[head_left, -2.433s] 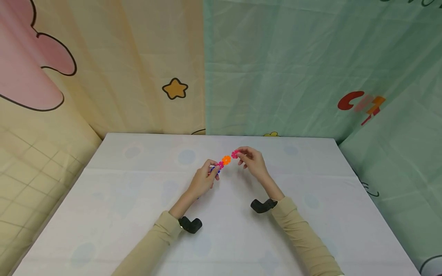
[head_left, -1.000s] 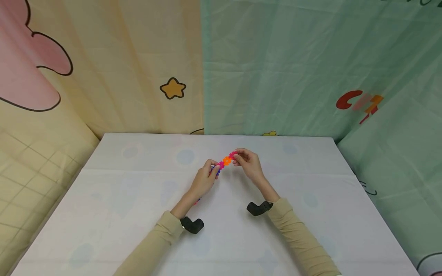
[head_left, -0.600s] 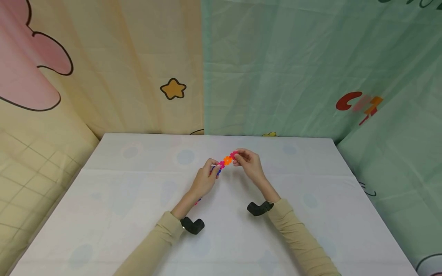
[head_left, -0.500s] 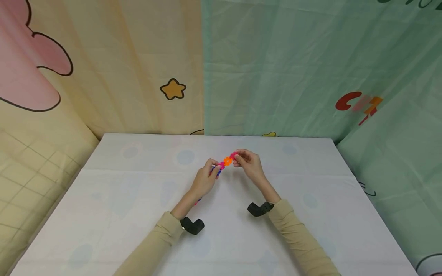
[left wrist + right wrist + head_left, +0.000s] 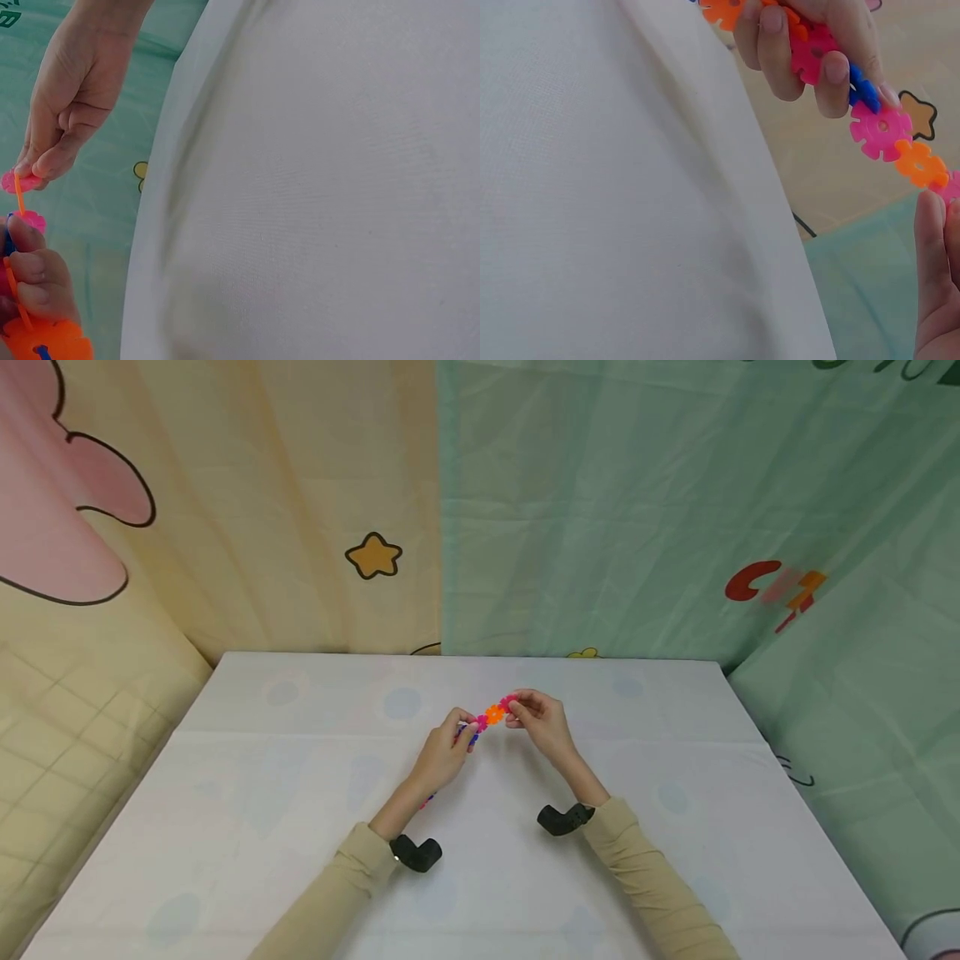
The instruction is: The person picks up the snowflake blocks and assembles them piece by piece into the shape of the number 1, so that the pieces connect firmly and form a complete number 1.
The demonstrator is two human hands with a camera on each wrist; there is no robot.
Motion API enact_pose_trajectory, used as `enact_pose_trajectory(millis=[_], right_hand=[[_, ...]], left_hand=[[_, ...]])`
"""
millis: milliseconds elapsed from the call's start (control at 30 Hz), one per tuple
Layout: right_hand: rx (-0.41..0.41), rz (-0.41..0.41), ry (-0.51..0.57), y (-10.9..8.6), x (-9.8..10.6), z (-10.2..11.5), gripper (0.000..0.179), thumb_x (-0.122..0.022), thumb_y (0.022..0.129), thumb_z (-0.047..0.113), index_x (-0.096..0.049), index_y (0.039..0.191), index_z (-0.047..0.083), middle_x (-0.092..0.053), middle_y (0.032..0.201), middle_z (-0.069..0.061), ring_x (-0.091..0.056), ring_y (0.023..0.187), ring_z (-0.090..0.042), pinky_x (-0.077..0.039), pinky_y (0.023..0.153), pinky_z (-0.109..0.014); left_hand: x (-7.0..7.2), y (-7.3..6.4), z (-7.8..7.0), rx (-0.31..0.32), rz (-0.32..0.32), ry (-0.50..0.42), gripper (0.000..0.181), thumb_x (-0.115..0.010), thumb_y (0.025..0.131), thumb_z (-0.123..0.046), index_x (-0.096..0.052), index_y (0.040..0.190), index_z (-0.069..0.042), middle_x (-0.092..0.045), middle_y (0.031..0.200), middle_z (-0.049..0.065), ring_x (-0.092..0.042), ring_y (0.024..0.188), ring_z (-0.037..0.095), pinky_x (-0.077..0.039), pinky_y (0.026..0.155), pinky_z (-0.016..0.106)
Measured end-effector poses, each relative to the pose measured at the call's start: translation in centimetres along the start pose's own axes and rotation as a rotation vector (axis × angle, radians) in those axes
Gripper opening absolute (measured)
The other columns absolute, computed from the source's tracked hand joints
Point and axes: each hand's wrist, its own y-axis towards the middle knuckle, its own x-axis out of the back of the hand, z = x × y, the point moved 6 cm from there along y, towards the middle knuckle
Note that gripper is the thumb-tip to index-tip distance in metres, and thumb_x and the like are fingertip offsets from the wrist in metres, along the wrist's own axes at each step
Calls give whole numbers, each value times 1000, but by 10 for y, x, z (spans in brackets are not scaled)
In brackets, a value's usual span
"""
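Note:
A chain of notched plastic snowflake discs in pink, orange and blue runs through my left hand point(image 5: 438, 752), which grips it between thumb and fingers. Past the left fingertips come a pink disc point(image 5: 881, 133) and an orange disc point(image 5: 920, 163). At the far end, my right hand point(image 5: 545, 722) pinches another pink disc point(image 5: 19, 181), set against the orange one. The right fingers partly cover that end disc. Behind the left palm, more of the chain shows, with a blue disc point(image 5: 863, 88) and an orange disc point(image 5: 51, 341); my left hand hides part of it.
Both hands are raised over a table point(image 5: 300, 860) with a pale spotted cloth. Its far edge meets a printed curtain point(image 5: 585, 527). Black wrist cameras stick out from the left wrist point(image 5: 417, 853) and the right wrist point(image 5: 564, 819).
My right hand has brought its pink disc down and left; a gap parted it from the orange disc earlier, and now they meet. Lately both hands have stayed almost still.

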Motion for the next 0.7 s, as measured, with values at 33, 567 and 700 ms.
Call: enact_pose_trajectory(millis=[33, 567, 700], right_hand=[[2, 3, 2, 0, -1, 0, 24, -60, 93, 5, -60, 111, -11, -63, 101, -28, -65, 68, -3, -56, 67, -20], [-5, 70, -32, -7, -5, 21, 23, -58, 93, 1, -59, 110, -15, -62, 103, -33, -64, 70, -8, -57, 69, -22], [-9, 74, -34, 4, -1, 6, 26, -59, 93, 3, -61, 114, -12, -63, 106, -31, -66, 78, -22, -57, 68, -22]], left_hand=[[0, 0, 1, 4, -1, 3, 17, -47, 102, -22, -51, 110, -8, -59, 74, 10, -40, 55, 13, -32, 51, 20], [1, 0, 4, 10, 5, 31, 18, -47, 102, -22, -51, 111, -7, -57, 72, 3, -40, 55, 12, -33, 51, 20], [-1, 1, 4, 23, 10, 1, 21, -46, 102, -24, -51, 113, -6, -58, 74, 7, -40, 55, 12, -33, 51, 20]])
